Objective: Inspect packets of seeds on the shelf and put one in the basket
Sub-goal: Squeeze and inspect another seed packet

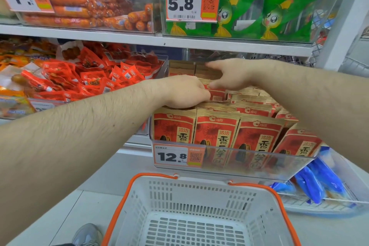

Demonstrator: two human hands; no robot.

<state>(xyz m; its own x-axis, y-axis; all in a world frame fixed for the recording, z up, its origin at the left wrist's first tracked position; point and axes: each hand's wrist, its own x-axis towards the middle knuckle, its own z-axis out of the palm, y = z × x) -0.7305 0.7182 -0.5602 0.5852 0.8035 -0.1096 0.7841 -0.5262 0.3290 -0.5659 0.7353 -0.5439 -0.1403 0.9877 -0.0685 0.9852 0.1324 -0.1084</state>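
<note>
Red and tan seed packets [216, 132] stand in rows in a clear plastic bin [239, 163] on the middle shelf. My left hand [183, 91] reaches over the front row, its fingers curled round the top of a packet [216, 94] in a rear row. My right hand [231, 75] is just behind it, index finger stretched left over the tan packet tops, thumb touching the same packet. A white basket [191, 211] with orange handles sits below the bin, with nothing in it.
A bin of small red snack packs [95, 74] lies to the left. Above are sausages [79, 4] and green corn-sausage bags [259, 10]. Blue packets [319, 181] lie on the lower right shelf. A grey shoe [87, 234] shows on the floor.
</note>
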